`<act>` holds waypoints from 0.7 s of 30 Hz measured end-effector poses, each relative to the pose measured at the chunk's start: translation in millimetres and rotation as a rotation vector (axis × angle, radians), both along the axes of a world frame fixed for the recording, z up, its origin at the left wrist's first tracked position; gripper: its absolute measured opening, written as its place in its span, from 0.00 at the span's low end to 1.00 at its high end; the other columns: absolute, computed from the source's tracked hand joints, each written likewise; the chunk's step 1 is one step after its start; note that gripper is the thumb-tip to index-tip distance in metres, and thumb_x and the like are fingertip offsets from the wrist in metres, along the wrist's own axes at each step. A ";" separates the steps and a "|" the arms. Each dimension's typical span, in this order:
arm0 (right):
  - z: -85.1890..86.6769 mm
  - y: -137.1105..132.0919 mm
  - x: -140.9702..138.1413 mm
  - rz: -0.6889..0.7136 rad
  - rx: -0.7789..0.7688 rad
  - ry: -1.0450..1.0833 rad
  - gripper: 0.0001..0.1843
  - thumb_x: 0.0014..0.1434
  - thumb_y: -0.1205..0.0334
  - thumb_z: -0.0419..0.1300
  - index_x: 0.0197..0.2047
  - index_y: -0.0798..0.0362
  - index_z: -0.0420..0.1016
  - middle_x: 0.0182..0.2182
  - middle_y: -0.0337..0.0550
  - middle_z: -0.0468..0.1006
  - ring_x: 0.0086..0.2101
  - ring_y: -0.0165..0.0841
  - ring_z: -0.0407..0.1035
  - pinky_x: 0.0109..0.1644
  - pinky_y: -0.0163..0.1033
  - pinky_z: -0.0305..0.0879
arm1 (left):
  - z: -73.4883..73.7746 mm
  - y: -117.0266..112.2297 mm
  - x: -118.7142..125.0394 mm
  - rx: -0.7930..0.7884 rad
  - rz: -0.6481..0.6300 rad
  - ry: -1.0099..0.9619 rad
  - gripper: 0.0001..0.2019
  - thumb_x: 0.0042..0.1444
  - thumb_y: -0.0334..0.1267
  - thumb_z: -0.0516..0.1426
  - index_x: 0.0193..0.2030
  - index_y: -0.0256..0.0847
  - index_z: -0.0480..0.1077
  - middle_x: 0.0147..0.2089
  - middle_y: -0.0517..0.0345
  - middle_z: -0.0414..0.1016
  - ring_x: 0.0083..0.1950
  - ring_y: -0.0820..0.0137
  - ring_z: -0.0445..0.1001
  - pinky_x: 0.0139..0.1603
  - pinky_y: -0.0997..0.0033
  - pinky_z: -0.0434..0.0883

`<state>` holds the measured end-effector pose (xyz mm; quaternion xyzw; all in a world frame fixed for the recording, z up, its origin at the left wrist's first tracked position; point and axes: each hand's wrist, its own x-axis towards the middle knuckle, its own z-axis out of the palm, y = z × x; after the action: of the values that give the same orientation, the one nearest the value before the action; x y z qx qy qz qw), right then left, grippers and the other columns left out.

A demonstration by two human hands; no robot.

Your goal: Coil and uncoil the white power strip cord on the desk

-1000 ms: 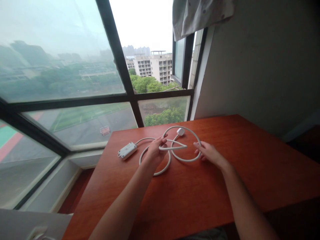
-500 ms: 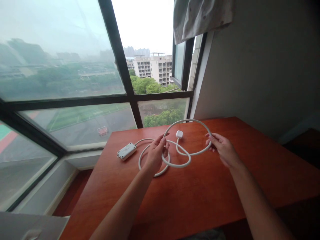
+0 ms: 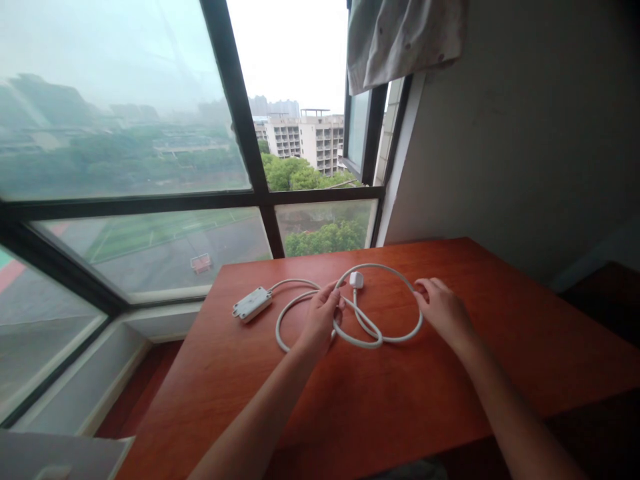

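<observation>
A white power strip (image 3: 251, 303) lies near the left edge of a red-brown wooden table (image 3: 380, 407). Its white cord (image 3: 385, 339) runs right in loops on the tabletop and ends in a white plug (image 3: 356, 279) inside the far loop. My left hand (image 3: 320, 322) is closed around the cord where the loops cross. My right hand (image 3: 443, 308) pinches the right side of the big loop, low over the table.
A large dark-framed window (image 3: 240, 133) runs behind and left of the table, with a low sill (image 3: 165, 303) beneath it. A grey wall (image 3: 525, 133) stands to the right. A pale cloth (image 3: 405, 33) hangs at the top.
The right hand had lifted the big loop up half a second ago; it has now brought the loop down flat on the table. The left hand kept its grip and slid slightly nearer.
</observation>
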<state>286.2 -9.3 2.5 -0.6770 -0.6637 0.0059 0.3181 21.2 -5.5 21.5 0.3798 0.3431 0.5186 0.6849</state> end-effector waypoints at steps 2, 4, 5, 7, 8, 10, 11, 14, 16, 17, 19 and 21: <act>5.1 -2.0 -19.6 0.100 0.031 0.006 0.10 0.57 0.63 0.53 0.40 0.49 0.74 0.37 0.47 0.76 0.36 0.38 0.70 0.41 0.39 0.63 | 1.4 -0.6 -0.8 -0.021 0.000 -0.027 0.24 0.50 0.48 0.62 0.51 0.37 0.68 0.22 0.68 0.62 0.15 0.84 0.54 0.16 0.80 0.49; 6.3 -5.1 -42.8 0.310 -0.119 0.020 0.08 0.56 0.64 0.54 0.37 0.50 0.74 0.35 0.45 0.76 0.35 0.36 0.70 0.41 0.37 0.63 | 4.4 -1.0 -3.4 -0.043 0.001 -0.065 0.24 0.49 0.46 0.63 0.51 0.37 0.67 0.22 0.69 0.62 0.16 0.84 0.55 0.16 0.81 0.50; 5.2 -6.9 -54.3 0.377 -0.216 0.012 0.06 0.55 0.64 0.56 0.35 0.50 0.75 0.33 0.44 0.77 0.33 0.35 0.70 0.38 0.37 0.62 | 6.3 -1.1 -5.0 -0.050 0.002 -0.086 0.24 0.49 0.45 0.63 0.51 0.37 0.67 0.22 0.69 0.62 0.16 0.84 0.55 0.16 0.82 0.50; 0.2 -10.7 -74.8 0.466 -0.365 -0.011 0.04 0.53 0.62 0.60 0.32 0.51 0.75 0.31 0.43 0.77 0.31 0.34 0.69 0.34 0.35 0.60 | 10.0 -1.0 -8.3 -0.060 0.002 -0.128 0.24 0.47 0.43 0.64 0.51 0.37 0.67 0.22 0.69 0.62 0.16 0.84 0.54 0.17 0.82 0.50; -2.8 -12.8 -83.0 0.457 -0.404 -0.024 0.04 0.52 0.62 0.60 0.32 0.52 0.75 0.31 0.43 0.76 0.31 0.33 0.69 0.33 0.34 0.58 | 11.4 -0.7 -9.9 -0.065 0.000 -0.146 0.25 0.47 0.42 0.65 0.51 0.37 0.67 0.22 0.69 0.62 0.16 0.84 0.53 0.17 0.82 0.50; -7.5 -17.3 -94.1 0.397 -0.436 -0.069 0.05 0.51 0.62 0.61 0.32 0.52 0.75 0.32 0.44 0.76 0.30 0.32 0.69 0.30 0.34 0.55 | 13.3 0.6 -13.1 -0.072 -0.005 -0.170 0.25 0.46 0.40 0.65 0.51 0.37 0.67 0.22 0.69 0.61 0.16 0.85 0.53 0.17 0.82 0.49; -8.3 -19.6 -96.5 0.381 -0.437 -0.094 0.05 0.51 0.62 0.61 0.32 0.52 0.75 0.32 0.44 0.76 0.29 0.32 0.69 0.29 0.34 0.53 | 13.7 1.7 -15.0 -0.073 -0.006 -0.176 0.25 0.46 0.40 0.65 0.52 0.37 0.67 0.22 0.69 0.61 0.16 0.85 0.52 0.17 0.82 0.49; -2.5 -25.3 -90.8 0.398 -0.415 -0.151 0.03 0.51 0.65 0.59 0.30 0.53 0.75 0.30 0.43 0.76 0.29 0.31 0.68 0.30 0.34 0.52 | 13.9 6.3 -22.8 -0.039 -0.018 -0.176 0.25 0.49 0.40 0.64 0.53 0.37 0.66 0.23 0.69 0.61 0.17 0.85 0.52 0.17 0.82 0.49; 7.4 -27.6 -78.6 0.392 -0.373 -0.165 0.05 0.51 0.68 0.57 0.28 0.53 0.74 0.29 0.43 0.75 0.29 0.31 0.68 0.31 0.34 0.53 | 13.9 9.5 -28.8 -0.003 -0.045 -0.152 0.24 0.51 0.41 0.63 0.54 0.37 0.66 0.23 0.68 0.61 0.17 0.85 0.53 0.17 0.82 0.49; 13.6 -28.2 -71.2 0.380 -0.343 -0.164 0.06 0.50 0.69 0.56 0.27 0.53 0.74 0.29 0.42 0.75 0.30 0.31 0.67 0.32 0.34 0.53 | 13.8 10.8 -31.3 0.013 -0.059 -0.131 0.24 0.52 0.42 0.62 0.54 0.37 0.65 0.23 0.68 0.61 0.17 0.84 0.53 0.17 0.81 0.49; 27.2 -28.9 -55.8 0.365 -0.312 -0.119 0.08 0.50 0.70 0.55 0.28 0.53 0.75 0.28 0.41 0.75 0.29 0.30 0.67 0.33 0.34 0.55 | 12.7 12.7 -34.3 0.050 -0.069 -0.063 0.23 0.53 0.43 0.61 0.54 0.36 0.66 0.24 0.67 0.61 0.17 0.84 0.53 0.18 0.81 0.49; 40.6 -29.5 -41.0 0.398 -0.292 -0.024 0.08 0.51 0.68 0.55 0.29 0.53 0.76 0.28 0.41 0.75 0.29 0.31 0.67 0.33 0.34 0.57 | 9.5 13.7 -33.9 0.100 -0.059 0.044 0.23 0.54 0.45 0.60 0.53 0.36 0.66 0.25 0.66 0.63 0.18 0.84 0.54 0.18 0.80 0.50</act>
<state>245.2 -38.7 43.1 -0.5718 -0.7799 0.1562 0.2013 -12.7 8.2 31.0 0.4347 0.3203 0.5062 0.6724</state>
